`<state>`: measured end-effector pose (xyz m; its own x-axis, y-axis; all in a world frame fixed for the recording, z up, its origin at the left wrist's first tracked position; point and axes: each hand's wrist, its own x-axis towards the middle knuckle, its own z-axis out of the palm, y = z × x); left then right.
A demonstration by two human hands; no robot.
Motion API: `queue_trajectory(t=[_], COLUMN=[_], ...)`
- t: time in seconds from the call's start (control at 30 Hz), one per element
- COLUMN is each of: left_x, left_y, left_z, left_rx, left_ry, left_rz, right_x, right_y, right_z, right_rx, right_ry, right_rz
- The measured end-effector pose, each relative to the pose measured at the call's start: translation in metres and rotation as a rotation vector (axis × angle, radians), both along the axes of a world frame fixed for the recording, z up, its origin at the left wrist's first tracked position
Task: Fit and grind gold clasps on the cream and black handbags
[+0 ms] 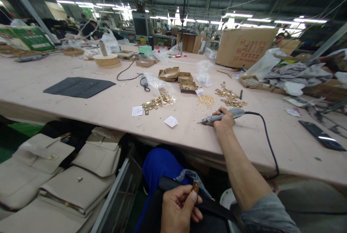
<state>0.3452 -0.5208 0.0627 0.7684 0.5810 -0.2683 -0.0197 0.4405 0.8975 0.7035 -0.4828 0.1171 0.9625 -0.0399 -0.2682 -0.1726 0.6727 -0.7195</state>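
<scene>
My right hand [224,118] grips a grey electric screwdriver [237,112] just over the table, its thin tip pointing left. A black cord runs from its back end. Low in front of me, my left hand [179,207] pinches a small gold-coloured metal clasp [195,186] between thumb and fingers. Under and beside that hand lies a black bag [217,208] with a strap, on my lap; much of it is hidden. Closest to the screwdriver tip is a scatter of tiny gold screws [206,101], and behind it a heap of gold metal fittings [230,95].
More gold fittings spill from a plastic bag [159,84]. Small cardboard boxes [188,87] stand behind them. A black sheet [78,87] lies left, a phone [322,135] right. Beige bags [78,186] fill the lower left beside a crate [121,186]. The table edge [173,140] separates my hands.
</scene>
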Motion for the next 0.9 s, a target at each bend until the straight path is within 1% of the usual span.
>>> queue_trajectory(t=[0.3, 0.9], left_x=[-0.0004, -0.0015], left_y=[0.0008, 0.0003], left_z=[0.0003, 0.0001], left_rx=[-0.018, 0.016], left_ry=[-0.009, -0.011], left_rz=[-0.014, -0.018], right_x=[0.0017, -0.0028], right_y=[0.0014, -0.0021], right_z=[-0.0028, 0.0019], right_rx=[-0.017, 0.026], right_ry=[-0.02, -0.007], right_rz=[-0.004, 0.001])
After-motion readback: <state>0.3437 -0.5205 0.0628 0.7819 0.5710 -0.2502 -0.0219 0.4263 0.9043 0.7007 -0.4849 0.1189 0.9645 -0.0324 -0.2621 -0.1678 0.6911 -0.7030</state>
